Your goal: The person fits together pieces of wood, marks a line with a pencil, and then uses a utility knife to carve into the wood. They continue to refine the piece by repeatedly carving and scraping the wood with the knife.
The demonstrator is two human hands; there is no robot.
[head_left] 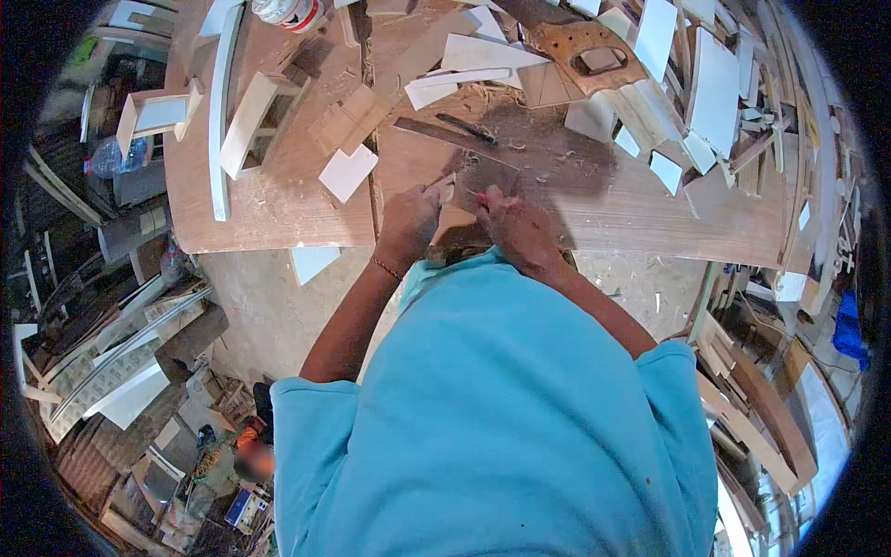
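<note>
My left hand [411,223] is closed around a small light piece of wood [447,189], which sticks out past the fingertips near the front edge of the workbench [288,218]. Close beside it, my right hand [522,227] grips a small red-handled tool [481,199]. Its thin tip points toward the wood, but I cannot make out its exact kind. Just beyond both hands lie a slim black tool [467,129] and a flat brown strip of wood [432,132]. Wood shavings are scattered around them.
White offcuts [348,174] and brown board pieces lie across the bench. A brown wooden piece with an oval hole [580,46] sits at the back, near a white tub [290,11]. A small wooden frame [260,125] stands left. Timber scraps are heaped on the right.
</note>
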